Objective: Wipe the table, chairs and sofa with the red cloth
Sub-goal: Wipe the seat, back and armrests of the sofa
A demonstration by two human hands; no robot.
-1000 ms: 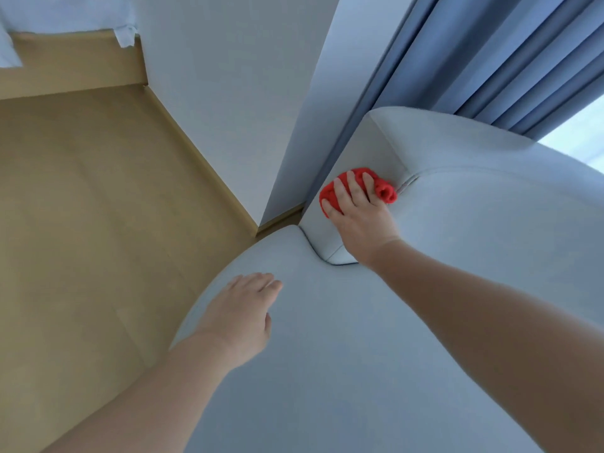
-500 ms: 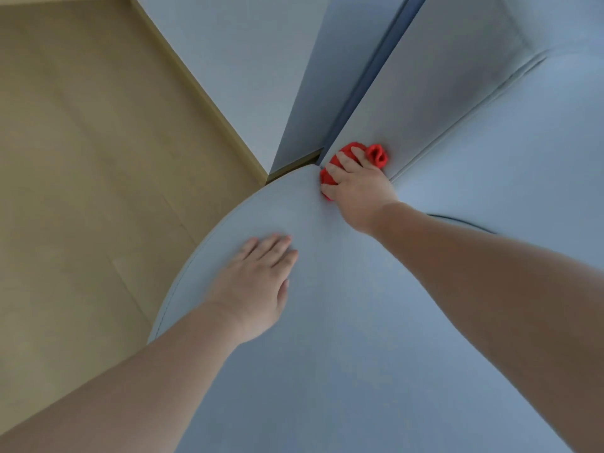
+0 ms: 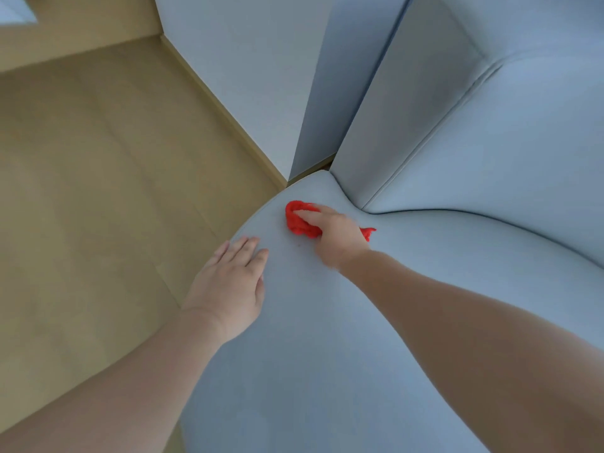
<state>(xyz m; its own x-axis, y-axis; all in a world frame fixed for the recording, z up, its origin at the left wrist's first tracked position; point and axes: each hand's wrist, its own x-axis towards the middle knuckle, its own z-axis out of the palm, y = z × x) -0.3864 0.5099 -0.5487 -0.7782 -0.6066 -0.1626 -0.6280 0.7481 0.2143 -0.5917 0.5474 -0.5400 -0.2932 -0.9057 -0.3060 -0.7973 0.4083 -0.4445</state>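
Wood-tone floor (image 3: 98, 207) fills the left side. A pale skirting board runs along its edge under a white wall (image 3: 245, 76).

Left hand (image 3: 228, 289) lies flat, palm down, on the rounded outer edge of the light blue-grey sofa (image 3: 327, 371) seat. Fingers straight and close together, holding nothing.

Just past those fingertips, not touching them: red cloth (image 3: 299, 223), bunched, on the seat near the corner by the wall.

Right hand (image 3: 338, 235) sits on top of the cloth with its fingers curled over the bunch, holding it down against the fabric. Motion blur softens the hand's outline. A small red tail pokes out from under the hand's right side.

Further right, the upright back cushion (image 3: 490, 142) meets the seat along a piped seam.
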